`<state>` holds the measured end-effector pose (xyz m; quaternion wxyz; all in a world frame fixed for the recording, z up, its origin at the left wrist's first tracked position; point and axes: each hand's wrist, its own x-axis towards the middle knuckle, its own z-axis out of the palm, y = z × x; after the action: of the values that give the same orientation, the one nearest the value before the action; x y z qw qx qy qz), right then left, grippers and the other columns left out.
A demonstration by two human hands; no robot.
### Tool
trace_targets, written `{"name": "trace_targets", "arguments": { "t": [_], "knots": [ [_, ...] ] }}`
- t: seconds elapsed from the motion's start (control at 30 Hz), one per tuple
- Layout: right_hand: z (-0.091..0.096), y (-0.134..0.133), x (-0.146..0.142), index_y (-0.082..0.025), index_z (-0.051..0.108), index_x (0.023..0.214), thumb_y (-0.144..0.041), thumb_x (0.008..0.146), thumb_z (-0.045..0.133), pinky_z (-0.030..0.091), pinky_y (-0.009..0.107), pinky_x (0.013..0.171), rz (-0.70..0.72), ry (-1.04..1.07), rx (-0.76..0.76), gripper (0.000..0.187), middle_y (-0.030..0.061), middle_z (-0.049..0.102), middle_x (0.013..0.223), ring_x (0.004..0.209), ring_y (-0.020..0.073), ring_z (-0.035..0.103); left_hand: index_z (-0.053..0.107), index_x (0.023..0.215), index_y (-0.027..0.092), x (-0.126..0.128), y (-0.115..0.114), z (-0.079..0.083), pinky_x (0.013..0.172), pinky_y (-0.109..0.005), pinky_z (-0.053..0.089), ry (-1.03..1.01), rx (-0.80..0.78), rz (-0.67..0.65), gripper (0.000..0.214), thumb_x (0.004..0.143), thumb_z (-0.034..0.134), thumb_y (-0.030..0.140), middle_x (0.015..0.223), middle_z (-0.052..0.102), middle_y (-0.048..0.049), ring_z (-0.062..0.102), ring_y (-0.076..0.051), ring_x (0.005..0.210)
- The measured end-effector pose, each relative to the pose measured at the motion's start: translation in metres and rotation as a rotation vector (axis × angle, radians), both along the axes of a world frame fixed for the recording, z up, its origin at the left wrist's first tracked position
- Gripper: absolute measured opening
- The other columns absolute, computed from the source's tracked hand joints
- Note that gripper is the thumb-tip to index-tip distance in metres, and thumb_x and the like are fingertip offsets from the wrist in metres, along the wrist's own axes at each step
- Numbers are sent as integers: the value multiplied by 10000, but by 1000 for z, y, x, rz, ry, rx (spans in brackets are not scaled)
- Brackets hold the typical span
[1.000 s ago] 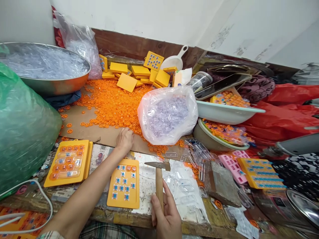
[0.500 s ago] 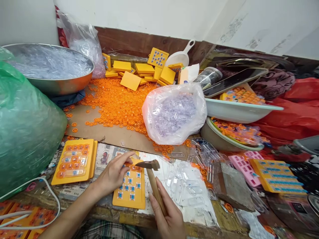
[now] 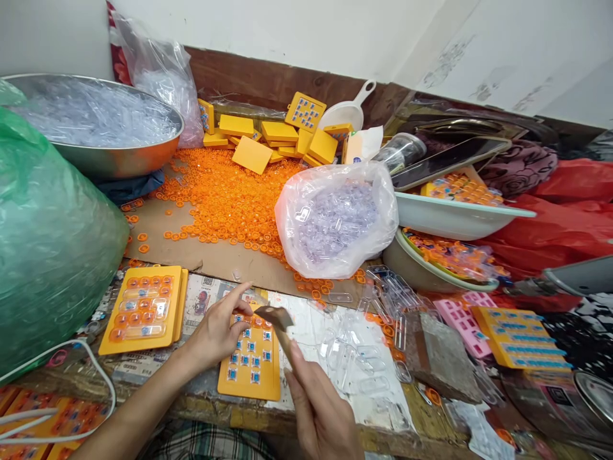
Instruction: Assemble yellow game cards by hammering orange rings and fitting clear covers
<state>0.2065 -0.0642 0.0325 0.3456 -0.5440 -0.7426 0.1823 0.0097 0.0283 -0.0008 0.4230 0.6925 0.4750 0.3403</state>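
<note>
My right hand (image 3: 323, 402) is closed around the wooden handle of a hammer (image 3: 275, 316), whose dark metal head is over the top right of a yellow panel (image 3: 268, 383). The panel lies flat, with rows of small blue-and-silver squares on its face. Orange rings (image 3: 258, 322) with clear covers show along its top row, partly hidden by the hammer head. My left hand (image 3: 218, 329) rests at the panel's upper left corner, index finger stretched out and thumb apart from it. Its other fingertips are partly hidden.
At left lie stacked yellow panels (image 3: 143, 310) with orange rings, beside a green bag (image 3: 52, 255). Behind spreads a heap of orange rings (image 3: 225, 198) and a plastic bag of clear pieces (image 3: 335, 223). Loose clear covers (image 3: 373, 383) and a stone block (image 3: 443, 358) lie at right.
The hammer has tilted and come down slightly to the left, closer to the panel's top row. My left hand stays at the panel's corner, with its index finger lifted slightly.
</note>
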Motion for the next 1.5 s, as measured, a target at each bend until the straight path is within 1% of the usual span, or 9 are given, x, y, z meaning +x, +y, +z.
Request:
{"name": "trace_targets", "arguments": {
  "t": [0.1, 0.2, 0.3, 0.4, 0.57, 0.7, 0.9, 1.2, 1.5],
  "knots": [
    [-9, -2, -4, -279, 493, 1365, -237, 962, 393, 547, 188, 652, -59, 11, -97, 418, 52, 694, 875, 771, 136, 689, 326, 1377, 203, -2, 0, -1, 875, -371, 483, 8, -15, 6, 641, 783, 515, 55, 891, 665, -26, 621, -179, 883],
    [-18, -8, -7, -265, 591, 1277, -358, 926, 477, 549, 270, 785, -240, 234, -107, 380, 77, 691, 1073, 961, 199, 667, 374, 1357, 205, -2, 0, 4, 881, -371, 494, 42, 21, 29, 608, 789, 558, 90, 942, 672, -40, 624, -186, 917],
    [-21, -14, -11, -232, 584, 1274, -410, 825, 638, 529, 250, 541, -542, 580, -152, 486, 53, 712, 895, 621, 152, 632, 535, 1216, 185, 15, 6, 15, 918, -383, 487, 132, 198, 20, 388, 831, 550, 135, 1057, 672, -81, 603, -212, 1013],
    [-19, -16, -13, -238, 434, 1385, -395, 765, 715, 375, 189, 372, -760, 881, -164, 699, -26, 647, 684, 376, 53, 413, 633, 1064, 162, 53, 23, 25, 901, -361, 497, 317, 361, -158, 267, 867, 467, 91, 1064, 684, -95, 606, -212, 1001],
    [-19, -14, -9, -257, 345, 1425, -380, 709, 763, 351, 170, 369, -802, 1061, -183, 838, -43, 621, 683, 383, 42, 428, 679, 964, 151, 120, 59, 26, 857, -344, 510, 459, 388, -362, 355, 746, 475, -41, 1007, 696, -96, 628, -226, 957],
    [-21, -14, -5, -271, 294, 1447, -383, 709, 762, 342, 163, 355, -779, 1108, -216, 881, -53, 604, 680, 372, 38, 416, 691, 893, 138, 141, 73, 24, 780, -344, 528, 543, 366, -432, 309, 752, 471, -28, 930, 692, -108, 656, -241, 874],
    [-17, -14, -6, -252, 301, 1442, -412, 715, 750, 353, 165, 363, -784, 1071, -250, 869, -56, 592, 668, 387, 45, 418, 662, 921, 158, 126, 69, 27, 801, -317, 507, 578, 355, -402, 327, 709, 505, -36, 943, 659, -92, 627, -231, 906],
    [-14, -11, -10, -240, 330, 1428, -462, 758, 701, 352, 171, 377, -737, 990, -359, 798, -58, 564, 664, 396, 49, 373, 639, 779, 154, 56, 80, 14, 725, -331, 475, 609, 279, -83, 292, 805, 405, -18, 853, 572, -92, 579, -215, 781],
    [-15, -12, -12, -197, 361, 1433, -463, 762, 696, 339, 175, 361, -721, 940, -387, 796, -79, 499, 527, 389, 74, 382, 678, 814, 155, 47, 78, 8, 816, -335, 487, 374, 235, -44, 224, 816, 478, 53, 838, 643, -77, 599, -211, 865]
  ]
}}
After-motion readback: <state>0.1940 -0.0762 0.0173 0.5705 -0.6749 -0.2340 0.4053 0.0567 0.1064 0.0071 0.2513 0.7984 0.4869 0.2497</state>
